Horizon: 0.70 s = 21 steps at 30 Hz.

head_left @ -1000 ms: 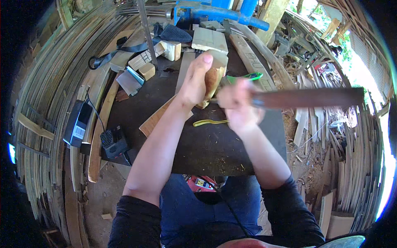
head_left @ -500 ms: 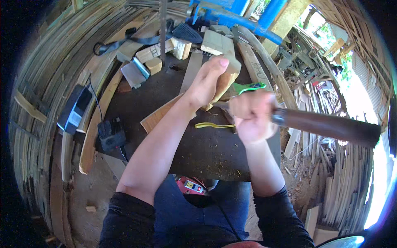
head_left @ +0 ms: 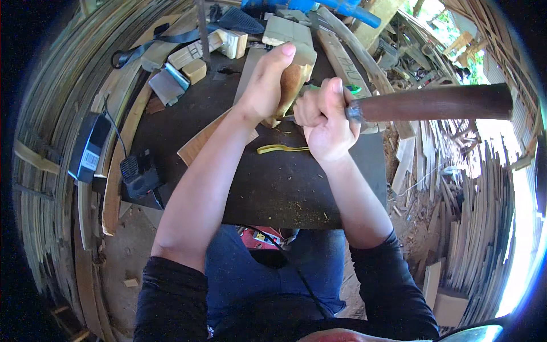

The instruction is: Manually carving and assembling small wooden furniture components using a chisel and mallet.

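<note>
My left hand [head_left: 265, 85] is closed round a partly carved wooden block [head_left: 293, 82], thumb up along its side. The block's near end is tapered and pale, tilted toward the bench. My right hand [head_left: 326, 117] makes a fist on a carving knife [head_left: 436, 102] with a long, dark wooden handle and a metal collar. The handle sticks out to the right; most of the blade is hidden by my fist, and its tip lies close to the block's near end. Below both hands, a yellow strap [head_left: 282, 149] rests on the dark bench [head_left: 273, 191].
A flat board [head_left: 200, 141] lies under my left forearm. Several wood blocks [head_left: 195, 69] and a black strap [head_left: 165, 43] sit at the back left. A black charger [head_left: 139, 174] stands left. Something green [head_left: 354, 89] shows behind my right fist. Wood shavings dot the bench's front.
Both hands, with the block and the knife, sit higher in the picture, as does the bench. My right fist has turned, thumb now upward, and the knife handle has swung up to nearly level.
</note>
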### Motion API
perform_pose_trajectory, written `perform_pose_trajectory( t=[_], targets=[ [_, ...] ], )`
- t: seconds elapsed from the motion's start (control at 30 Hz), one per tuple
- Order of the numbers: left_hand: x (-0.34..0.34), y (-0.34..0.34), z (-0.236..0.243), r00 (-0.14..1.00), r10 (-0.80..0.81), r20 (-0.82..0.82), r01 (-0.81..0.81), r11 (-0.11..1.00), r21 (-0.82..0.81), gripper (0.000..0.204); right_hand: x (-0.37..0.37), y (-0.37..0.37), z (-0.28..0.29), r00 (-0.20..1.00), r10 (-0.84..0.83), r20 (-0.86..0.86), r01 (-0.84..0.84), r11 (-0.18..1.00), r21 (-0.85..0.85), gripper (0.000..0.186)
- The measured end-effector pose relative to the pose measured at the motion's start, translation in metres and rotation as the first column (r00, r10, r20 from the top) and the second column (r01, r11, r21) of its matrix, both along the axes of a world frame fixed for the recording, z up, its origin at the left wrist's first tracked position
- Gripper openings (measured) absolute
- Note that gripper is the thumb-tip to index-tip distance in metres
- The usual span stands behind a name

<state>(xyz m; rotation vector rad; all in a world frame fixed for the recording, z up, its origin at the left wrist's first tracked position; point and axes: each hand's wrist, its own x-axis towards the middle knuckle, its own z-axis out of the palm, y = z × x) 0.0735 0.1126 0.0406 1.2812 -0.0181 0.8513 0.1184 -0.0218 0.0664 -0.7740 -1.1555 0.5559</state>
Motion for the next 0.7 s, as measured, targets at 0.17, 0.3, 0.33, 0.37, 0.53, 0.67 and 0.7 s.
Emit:
perform_pose_trajectory(
  t=[0.17, 0.3, 0.33, 0.37, 0.53, 0.67, 0.7],
  targets=[
    [0.000, -0.002, 0.007, 0.999, 0.019, -0.045, -0.015, 0.996, 0.089, 0.072, 0.000, -0.011, 0.014, 0.995, 0.071, -0.073, -0.057, 0.982, 0.178, 0.043],
    [-0.007, 0.003, 0.002, 1.000, 0.016, -0.010, -0.016, 1.000, -0.025, 0.061, -0.005, 0.002, -0.003, 0.991, -0.134, -0.022, 0.134, 0.991, -0.010, 0.048],
    [-0.008, -0.002, 0.004, 1.000, 0.029, -0.007, -0.029, 0.999, -0.016, 0.060, -0.005, 0.000, -0.004, 0.995, -0.090, -0.050, 0.091, 0.996, 0.008, 0.048],
    [-0.008, -0.008, 0.005, 0.999, 0.039, -0.002, -0.039, 0.999, -0.007, 0.060, -0.005, -0.003, -0.003, 0.996, -0.048, -0.074, 0.050, 0.998, 0.029, 0.048],
    [-0.001, 0.001, 0.002, 0.995, 0.102, -0.008, -0.102, 0.992, -0.071, 0.055, 0.016, 0.016, -0.051, 0.942, -0.268, -0.205, 0.253, 0.963, -0.096, 0.037],
    [-0.012, 0.029, -0.015, 0.991, 0.099, -0.087, -0.112, 0.982, -0.153, 0.068, -0.010, 0.014, -0.028, 0.925, -0.180, -0.335, 0.171, 0.984, -0.055, 0.017],
    [-0.013, 0.018, -0.010, 0.978, 0.167, -0.126, -0.186, 0.971, -0.150, 0.069, -0.008, 0.007, -0.025, 0.924, -0.137, -0.357, 0.068, 0.978, -0.199, 0.027]
  ],
)
